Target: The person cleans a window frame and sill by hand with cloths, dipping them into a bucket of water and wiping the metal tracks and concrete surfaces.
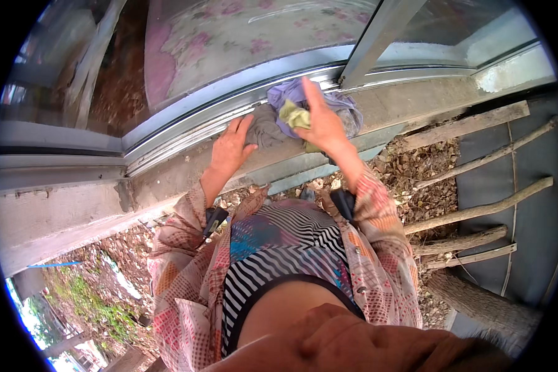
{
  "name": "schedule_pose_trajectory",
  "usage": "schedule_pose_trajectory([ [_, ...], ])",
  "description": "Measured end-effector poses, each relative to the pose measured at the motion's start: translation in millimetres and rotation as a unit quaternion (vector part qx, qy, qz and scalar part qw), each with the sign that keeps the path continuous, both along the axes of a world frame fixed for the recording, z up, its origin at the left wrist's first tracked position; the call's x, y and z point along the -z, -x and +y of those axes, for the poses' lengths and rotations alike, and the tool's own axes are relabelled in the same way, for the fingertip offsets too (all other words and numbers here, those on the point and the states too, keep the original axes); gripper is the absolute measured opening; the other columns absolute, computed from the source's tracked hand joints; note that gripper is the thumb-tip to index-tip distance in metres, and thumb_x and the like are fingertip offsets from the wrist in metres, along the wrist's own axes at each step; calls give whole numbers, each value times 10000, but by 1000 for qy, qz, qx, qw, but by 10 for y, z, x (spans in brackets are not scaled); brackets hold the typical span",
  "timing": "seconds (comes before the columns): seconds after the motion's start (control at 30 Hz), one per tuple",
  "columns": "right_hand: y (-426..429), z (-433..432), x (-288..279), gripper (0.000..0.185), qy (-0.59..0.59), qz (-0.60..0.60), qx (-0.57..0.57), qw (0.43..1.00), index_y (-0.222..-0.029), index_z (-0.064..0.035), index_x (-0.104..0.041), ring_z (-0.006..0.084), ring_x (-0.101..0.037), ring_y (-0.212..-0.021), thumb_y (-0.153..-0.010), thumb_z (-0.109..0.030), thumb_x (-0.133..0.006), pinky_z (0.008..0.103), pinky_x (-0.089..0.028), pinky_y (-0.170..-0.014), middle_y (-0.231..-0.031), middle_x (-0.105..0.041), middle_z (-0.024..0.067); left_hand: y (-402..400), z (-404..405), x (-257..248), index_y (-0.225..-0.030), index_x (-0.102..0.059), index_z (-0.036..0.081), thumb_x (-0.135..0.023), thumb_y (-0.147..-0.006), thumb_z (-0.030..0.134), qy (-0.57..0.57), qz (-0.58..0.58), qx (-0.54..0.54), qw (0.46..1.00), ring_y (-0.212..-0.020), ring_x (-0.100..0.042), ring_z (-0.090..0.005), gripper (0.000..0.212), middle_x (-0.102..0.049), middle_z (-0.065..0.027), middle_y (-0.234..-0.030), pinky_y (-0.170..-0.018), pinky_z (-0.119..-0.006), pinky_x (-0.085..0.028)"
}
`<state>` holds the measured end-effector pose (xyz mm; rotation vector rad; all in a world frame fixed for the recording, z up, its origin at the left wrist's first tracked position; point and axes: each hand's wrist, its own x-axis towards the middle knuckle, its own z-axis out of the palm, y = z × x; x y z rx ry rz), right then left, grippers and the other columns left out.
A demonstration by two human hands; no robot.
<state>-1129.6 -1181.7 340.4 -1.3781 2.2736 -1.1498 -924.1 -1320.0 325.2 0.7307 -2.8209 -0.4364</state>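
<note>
My right hand is over a heap of rags on the window ledge, slightly blurred. A crumpled yellow-green cloth bulges between its thumb and extended index finger; the other fingers are hidden. Beneath and around that hand lies a purple cloth. A grey cloth spreads to the left of it. At the grey cloth's left edge is my left hand, its fingers slightly apart and nothing in its grasp. Behind the rags runs the metal sliding-window track, below a glass pane.
The concrete ledge extends both ways. An upright window frame stands beyond the rags on the right. Wooden poles lie over a dark sheet at right. Dry leaves cover the ground, and a thick log lies lower right.
</note>
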Motion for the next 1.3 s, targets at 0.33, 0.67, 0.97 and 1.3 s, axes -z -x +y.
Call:
schedule_pose_trajectory([
  [0.33, 1065, 1534, 339, 530, 353, -560, 194, 724, -1213, -87, -571, 161, -650, -787, -726, -166, -765, 339, -568, -683, -878, -665, 64, 34, -135, -163, -1015, -601, 41, -686, -809, 48, -444, 300, -175, 826, -627, -486, -114, 223, -517, 7, -696, -584, -232, -407],
  [0.67, 934, 3118, 287, 323, 610, -504, 235, 564, -1071, -65, -604, 194, -653, -623, -833, -283, -611, 363, -606, -654, -846, -662, 78, 1996, 436, 119, -1145, -529, 28, -698, -760, 139, 97, 214, 95, 967, -1076, -511, -321, 435, -541, -124, -1157, -888, -403, -442],
  [0.97, 575, 3732, 850, 329, 537, -507, 372, 562, -1004, -79, -611, 156, -637, -636, -755, -279, -692, 341, -578, -586, -850, -667, 53, 2085, 446, 374, -1198, -490, 35, -593, -757, 73, 152, 110, 175, 967, -1094, -513, -316, 454, -474, -171, -1255, -947, -428, -439],
  [1.3, 539, 2906, 772, 306, 446, -540, 380, 604, -1004, -99, -592, 140, -529, -609, -755, -254, -680, 358, -511, -634, -847, -622, 23, 2008, 370, 426, -1164, -472, -14, -597, -758, 83, 152, 61, 113, 980, -883, -655, -264, 436, -601, -174, -1098, -711, -336, -556],
])
